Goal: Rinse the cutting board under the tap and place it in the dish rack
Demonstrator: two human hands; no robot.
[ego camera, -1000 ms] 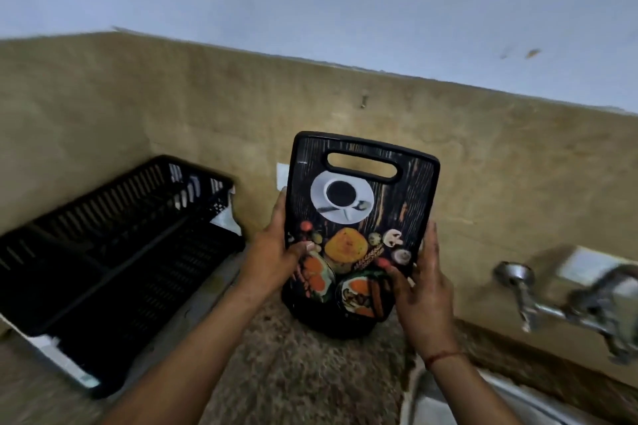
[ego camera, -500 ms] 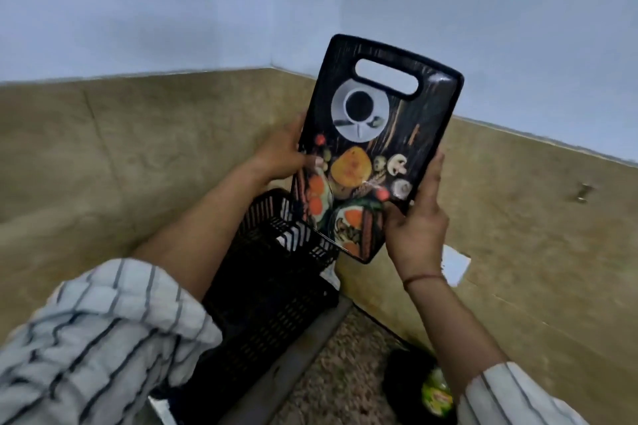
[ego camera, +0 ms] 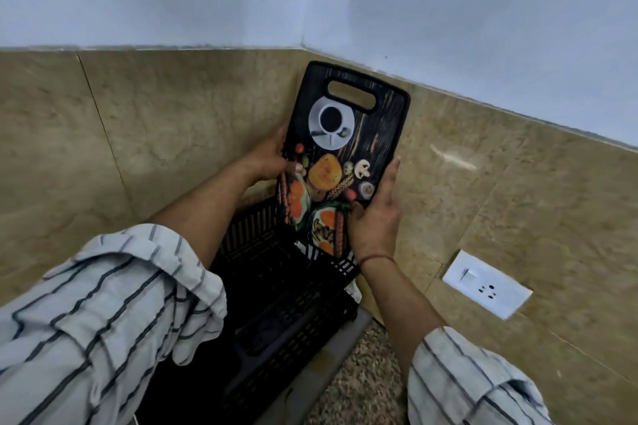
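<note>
Cutting board [ego camera: 345, 155]: stiff, light, likely wet/slippery; left hand [ego camera: 267, 160] & right hand [ego camera: 374, 217] clamp its long edges, dish rack [ego camera: 276, 293] below both.

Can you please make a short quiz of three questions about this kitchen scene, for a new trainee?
1. True or false: the cutting board lies flat on the counter.
2. Which end of the board points up? A) handle slot B) plain end
3. What stands directly below the board?

Key
1. False: the left hand and the right hand hold it upright by its side edges.
2. A.
3. The black dish rack, in the corner. A white wall socket is to its right.
</note>
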